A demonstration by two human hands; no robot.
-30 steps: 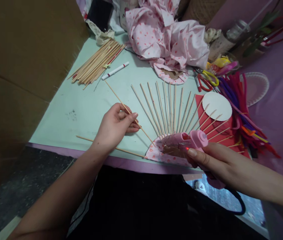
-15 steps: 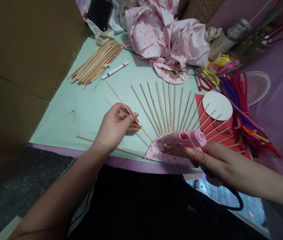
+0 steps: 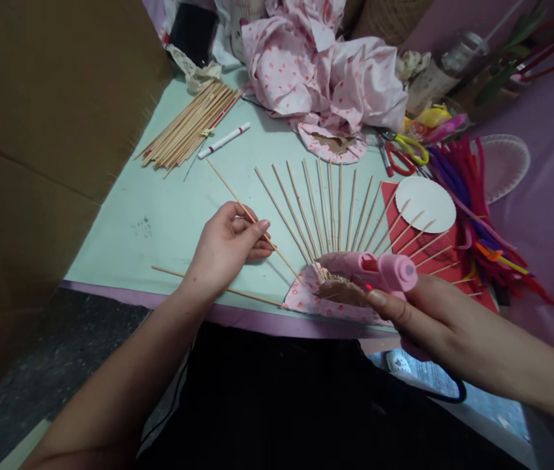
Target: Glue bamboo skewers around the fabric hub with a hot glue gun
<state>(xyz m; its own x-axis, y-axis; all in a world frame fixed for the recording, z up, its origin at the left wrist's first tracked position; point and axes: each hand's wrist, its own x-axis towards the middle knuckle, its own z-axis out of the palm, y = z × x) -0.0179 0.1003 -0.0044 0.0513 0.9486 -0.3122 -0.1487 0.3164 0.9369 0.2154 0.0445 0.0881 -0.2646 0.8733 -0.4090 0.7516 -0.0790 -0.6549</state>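
Note:
My left hand (image 3: 231, 241) pinches a thin wooden skewer (image 3: 230, 189), whose lower end reaches the rim of a pink flowered fabric piece (image 3: 301, 297). In my right hand (image 3: 418, 313) is a pink hot glue gun (image 3: 379, 269) with a small red light lit. Its nozzle end lies over the upper edge of the fabric piece, and where the tip touches I cannot make out. Several skewers (image 3: 316, 202) fan out from that piece. Another skewer (image 3: 257, 298) runs left from its corner, passing under my left wrist. Brown cardboard (image 3: 340, 294) shows in its middle.
A pile of skewers (image 3: 188, 127) lies at the back left by a white marker (image 3: 224, 140). Crumpled pink fabric (image 3: 316, 72) sits behind. To the right are scissors (image 3: 406, 155), a white paper disc (image 3: 425, 203), red card (image 3: 389, 196) and pipe cleaners (image 3: 477, 196). Cardboard (image 3: 51, 98) stands left.
The glue gun and my right hand have shifted slightly right, showing more of the cardboard middle. My left hand keeps the skewer in nearly the same place.

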